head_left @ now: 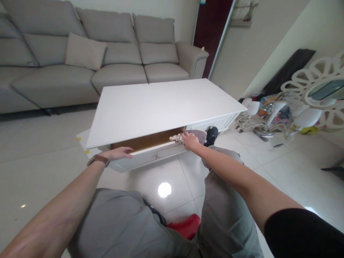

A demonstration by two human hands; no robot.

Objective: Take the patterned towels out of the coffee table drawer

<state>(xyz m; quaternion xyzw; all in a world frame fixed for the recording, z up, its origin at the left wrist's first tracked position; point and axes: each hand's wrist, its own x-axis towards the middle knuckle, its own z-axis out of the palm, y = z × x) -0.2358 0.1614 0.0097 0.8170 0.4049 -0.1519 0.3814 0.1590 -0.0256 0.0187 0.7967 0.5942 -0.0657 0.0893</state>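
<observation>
A white coffee table (161, 104) stands before me with its front drawer (150, 153) pulled partly out, wooden inside. My left hand (118, 153), a brown watch strap on the wrist, rests with fingers stretched along the drawer's top front edge. My right hand (189, 140) is closed on a crumpled pinkish-grey cloth (197, 135) at the drawer's right end, pressed against the drawer's edge. My knees in grey trousers fill the lower view.
A grey sofa (88, 53) with a beige cushion stands behind the table. White chairs and clutter (282, 114) lie on the floor at right, below a round white-framed mirror. A red thing (186, 226) shows between my legs. Glossy tiled floor surrounds the table.
</observation>
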